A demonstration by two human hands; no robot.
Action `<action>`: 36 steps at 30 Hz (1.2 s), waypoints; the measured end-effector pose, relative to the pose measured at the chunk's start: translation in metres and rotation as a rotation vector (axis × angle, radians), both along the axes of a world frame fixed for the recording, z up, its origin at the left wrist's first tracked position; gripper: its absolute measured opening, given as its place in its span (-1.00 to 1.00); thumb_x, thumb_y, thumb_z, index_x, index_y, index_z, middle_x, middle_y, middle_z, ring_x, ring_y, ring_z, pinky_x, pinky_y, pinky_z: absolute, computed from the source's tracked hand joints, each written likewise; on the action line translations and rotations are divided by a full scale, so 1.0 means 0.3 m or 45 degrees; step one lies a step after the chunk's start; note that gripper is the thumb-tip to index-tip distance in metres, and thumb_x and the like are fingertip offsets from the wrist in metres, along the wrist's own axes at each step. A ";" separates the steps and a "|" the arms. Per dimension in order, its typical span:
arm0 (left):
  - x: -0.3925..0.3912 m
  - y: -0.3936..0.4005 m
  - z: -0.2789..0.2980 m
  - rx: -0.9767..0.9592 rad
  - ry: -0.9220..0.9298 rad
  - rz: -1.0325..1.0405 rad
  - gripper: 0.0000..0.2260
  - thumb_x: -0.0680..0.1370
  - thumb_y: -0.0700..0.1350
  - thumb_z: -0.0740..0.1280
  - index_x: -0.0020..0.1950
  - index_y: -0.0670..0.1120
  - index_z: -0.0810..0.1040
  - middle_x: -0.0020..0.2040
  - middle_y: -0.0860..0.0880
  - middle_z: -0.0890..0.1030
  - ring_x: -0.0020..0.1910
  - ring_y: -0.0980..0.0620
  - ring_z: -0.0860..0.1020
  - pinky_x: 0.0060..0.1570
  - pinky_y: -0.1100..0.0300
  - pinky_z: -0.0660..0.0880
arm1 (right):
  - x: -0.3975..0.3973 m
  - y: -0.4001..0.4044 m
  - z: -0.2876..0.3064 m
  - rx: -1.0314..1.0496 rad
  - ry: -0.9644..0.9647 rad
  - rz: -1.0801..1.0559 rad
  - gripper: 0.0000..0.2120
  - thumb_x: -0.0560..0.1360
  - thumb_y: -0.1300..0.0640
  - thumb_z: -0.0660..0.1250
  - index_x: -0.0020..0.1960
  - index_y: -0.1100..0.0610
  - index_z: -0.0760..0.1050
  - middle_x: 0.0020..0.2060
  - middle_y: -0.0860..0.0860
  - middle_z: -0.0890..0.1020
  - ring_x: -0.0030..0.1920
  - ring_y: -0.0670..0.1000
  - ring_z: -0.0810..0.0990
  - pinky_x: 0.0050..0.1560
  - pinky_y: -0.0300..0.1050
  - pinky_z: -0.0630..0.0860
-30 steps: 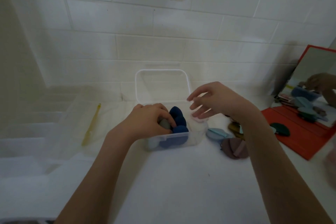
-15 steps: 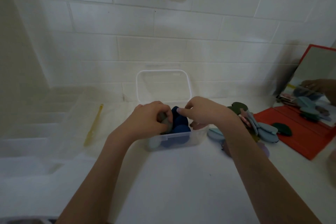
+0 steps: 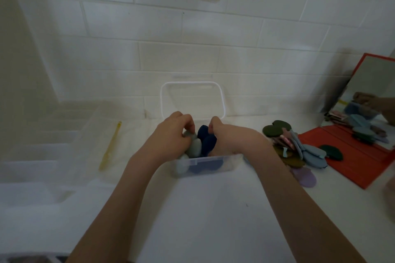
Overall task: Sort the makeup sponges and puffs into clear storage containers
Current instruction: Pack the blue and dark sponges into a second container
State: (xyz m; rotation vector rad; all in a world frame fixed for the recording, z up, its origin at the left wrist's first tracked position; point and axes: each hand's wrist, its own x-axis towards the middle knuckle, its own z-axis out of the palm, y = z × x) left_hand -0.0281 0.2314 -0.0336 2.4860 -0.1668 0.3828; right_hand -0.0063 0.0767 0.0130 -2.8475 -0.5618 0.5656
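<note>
A clear storage container sits in the middle of the white table, its lid standing open behind it. Inside are navy sponges and pale grey-green sponges, packed upright. My left hand reaches into the left side and its curled fingers grip a grey-green sponge. My right hand is in the right side, thumb on top of a navy sponge and fingers curled down beside it, partly hidden. A pile of flat puffs in blue, olive, pink and lilac lies right of the container.
Two dark green puffs top the pile, and another lies on a red folding mirror case at the right. A yellow stick lies in a large clear organiser at the left. A tiled wall stands close behind.
My right hand came from above the container's right edge down into it, onto the navy sponges. The left hand stayed on the grey-green sponge. The puff pile is now uncovered.
</note>
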 end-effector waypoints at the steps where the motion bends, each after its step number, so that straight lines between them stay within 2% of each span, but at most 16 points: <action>1: 0.001 -0.001 0.000 -0.001 0.003 0.000 -0.89 0.53 -0.20 0.27 -0.14 0.00 0.44 -0.13 0.12 0.38 -0.28 0.15 0.43 -0.30 0.32 0.31 | 0.000 0.005 -0.004 -0.035 -0.008 0.028 -0.42 0.47 0.05 0.36 0.32 0.16 0.10 -0.21 0.00 0.38 -0.29 -0.07 0.33 -0.12 -0.12 0.36; 5: -0.001 -0.001 0.001 -0.009 -0.005 0.003 -0.89 0.53 -0.21 0.26 -0.14 0.00 0.44 -0.16 0.14 0.36 -0.29 0.15 0.41 -0.31 0.32 0.29 | 0.016 0.001 -0.003 -0.091 -0.017 0.066 -0.42 0.46 -0.05 0.36 0.29 0.12 0.12 -0.22 -0.02 0.42 -0.27 -0.06 0.39 -0.12 -0.12 0.38; 8: 0.002 -0.001 -0.002 -0.013 -0.010 0.030 -0.87 0.52 -0.24 0.24 -0.15 -0.01 0.43 -0.18 0.14 0.36 -0.30 0.15 0.39 -0.32 0.32 0.28 | 0.044 -0.043 0.026 0.118 0.069 -0.038 -0.43 0.38 -0.17 0.43 0.23 0.02 0.26 -0.13 -0.03 0.54 -0.22 -0.06 0.54 -0.25 -0.21 0.46; 9: 0.003 -0.003 -0.003 0.001 -0.007 0.042 -0.87 0.52 -0.24 0.24 -0.15 -0.01 0.43 -0.17 0.14 0.36 -0.30 0.15 0.39 -0.32 0.32 0.29 | 0.052 -0.054 0.032 0.157 0.088 -0.035 -0.45 0.37 -0.15 0.46 0.21 0.00 0.29 -0.08 -0.01 0.57 -0.18 -0.05 0.59 -0.22 -0.22 0.50; 12: 0.003 -0.007 -0.002 0.033 -0.016 0.042 -0.87 0.53 -0.25 0.23 -0.14 -0.03 0.42 -0.14 0.10 0.37 -0.30 0.14 0.38 -0.32 0.32 0.31 | 0.061 -0.052 0.017 0.027 0.031 0.043 -0.47 0.36 -0.07 0.49 0.20 -0.03 0.29 0.04 0.00 0.56 -0.04 0.02 0.56 0.02 -0.09 0.54; 17: 0.001 -0.007 0.001 0.031 -0.018 0.023 -0.88 0.54 -0.24 0.24 -0.14 -0.03 0.42 -0.19 0.14 0.34 -0.30 0.14 0.38 -0.32 0.30 0.31 | 0.072 -0.026 -0.028 -0.081 -0.025 0.108 -0.52 0.38 0.00 0.45 0.12 -0.04 0.21 -0.08 0.01 0.50 -0.17 0.03 0.48 -0.24 -0.15 0.41; 20: 0.000 -0.009 0.001 -0.004 -0.016 0.026 -0.89 0.54 -0.24 0.23 -0.13 -0.04 0.43 -0.20 0.15 0.35 -0.29 0.14 0.38 -0.33 0.30 0.33 | 0.074 -0.060 0.014 0.045 0.079 0.089 -0.57 0.41 -0.03 0.46 0.16 -0.03 0.32 -0.02 0.01 0.57 -0.10 0.03 0.58 -0.06 -0.10 0.56; 23: 0.000 -0.009 0.003 0.000 -0.010 0.035 -0.88 0.54 -0.25 0.22 -0.12 -0.04 0.43 -0.20 0.15 0.34 -0.29 0.14 0.38 -0.29 0.29 0.34 | 0.078 -0.091 0.049 0.459 0.119 -0.144 -0.71 0.52 -0.04 0.33 0.15 0.09 0.47 0.03 0.12 0.63 -0.06 0.07 0.68 0.07 0.03 0.60; 24: 0.001 -0.009 0.002 0.008 -0.013 0.037 -0.87 0.54 -0.26 0.22 -0.13 -0.04 0.43 -0.20 0.15 0.35 -0.28 0.15 0.37 -0.27 0.29 0.33 | 0.081 -0.089 0.049 0.511 0.083 -0.209 -0.66 0.55 -0.06 0.26 0.16 0.19 0.47 0.06 0.18 0.62 -0.03 0.11 0.67 0.06 0.05 0.60; 26: 0.002 -0.008 0.001 0.011 -0.017 0.038 -0.87 0.53 -0.27 0.21 -0.13 -0.04 0.44 -0.20 0.15 0.35 -0.28 0.15 0.37 -0.24 0.27 0.33 | 0.069 -0.060 0.031 0.525 0.139 -0.284 -0.51 0.59 -0.13 0.13 0.24 0.28 0.42 0.13 0.20 0.56 0.06 0.12 0.61 -0.06 -0.07 0.62; 27: 0.002 -0.008 0.001 0.010 -0.021 0.035 -0.87 0.53 -0.27 0.21 -0.13 -0.05 0.44 -0.20 0.15 0.35 -0.27 0.15 0.38 -0.23 0.27 0.33 | 0.060 -0.038 0.016 0.495 0.186 -0.292 -0.46 0.60 -0.17 0.07 0.28 0.26 0.40 0.17 0.17 0.54 0.11 0.09 0.57 -0.08 -0.12 0.61; 30: 0.001 -0.008 0.006 -0.004 -0.034 0.014 -0.85 0.51 -0.30 0.19 -0.13 -0.06 0.44 -0.22 0.15 0.35 -0.27 0.14 0.38 -0.29 0.27 0.32 | 0.046 0.013 -0.020 0.337 0.220 -0.204 -0.36 0.57 -0.28 -0.09 0.30 0.16 0.44 0.19 0.11 0.56 0.15 0.08 0.55 0.16 -0.01 0.54; 33: 0.000 -0.005 0.011 -0.042 -0.013 0.003 -0.83 0.51 -0.32 0.13 -0.11 -0.10 0.45 -0.22 0.13 0.36 -0.30 0.14 0.38 -0.36 0.27 0.30 | 0.038 0.020 -0.022 0.443 0.259 -0.225 -0.37 0.59 -0.26 -0.15 0.27 0.13 0.47 0.15 0.11 0.58 0.14 0.09 0.56 0.25 0.01 0.47; 36: -0.002 -0.006 0.010 -0.058 -0.005 0.026 -0.81 0.53 -0.32 0.10 -0.11 -0.08 0.44 -0.21 0.14 0.37 -0.28 0.14 0.39 -0.35 0.27 0.32 | 0.042 -0.005 -0.010 0.599 0.325 -0.352 -0.36 0.56 -0.31 -0.11 0.29 0.13 0.42 0.12 0.08 0.55 0.14 0.06 0.55 0.25 0.00 0.48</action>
